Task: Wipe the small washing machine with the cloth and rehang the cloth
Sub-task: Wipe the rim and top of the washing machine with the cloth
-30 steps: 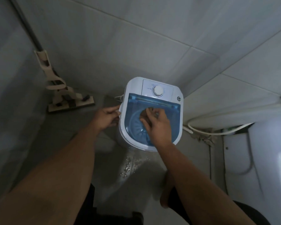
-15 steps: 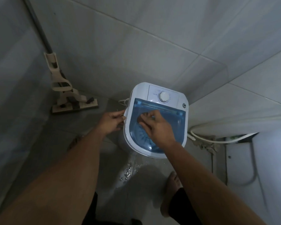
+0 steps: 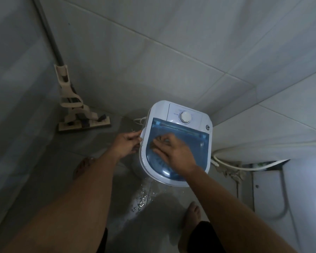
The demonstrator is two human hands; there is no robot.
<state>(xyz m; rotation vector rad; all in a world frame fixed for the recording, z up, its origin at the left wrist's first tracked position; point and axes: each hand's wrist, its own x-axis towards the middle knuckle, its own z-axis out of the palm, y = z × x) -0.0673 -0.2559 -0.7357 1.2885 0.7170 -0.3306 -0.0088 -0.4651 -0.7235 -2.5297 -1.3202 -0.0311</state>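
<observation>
Pressing brown cloth (image 3: 154,146) flat under my right hand (image 3: 173,154) on blue lid (image 3: 195,143); left hand (image 3: 127,145) gripping washer (image 3: 177,114) side edge, fingers curled.

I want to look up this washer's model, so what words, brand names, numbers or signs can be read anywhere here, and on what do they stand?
No text can be read.
Control panel of the small washing machine: faint dark markings left of and around the white dial, too small and blurred to read.
Round grey button: no legible sign.
Blue lid, mop, wall tiles: no lettering visible.
</observation>
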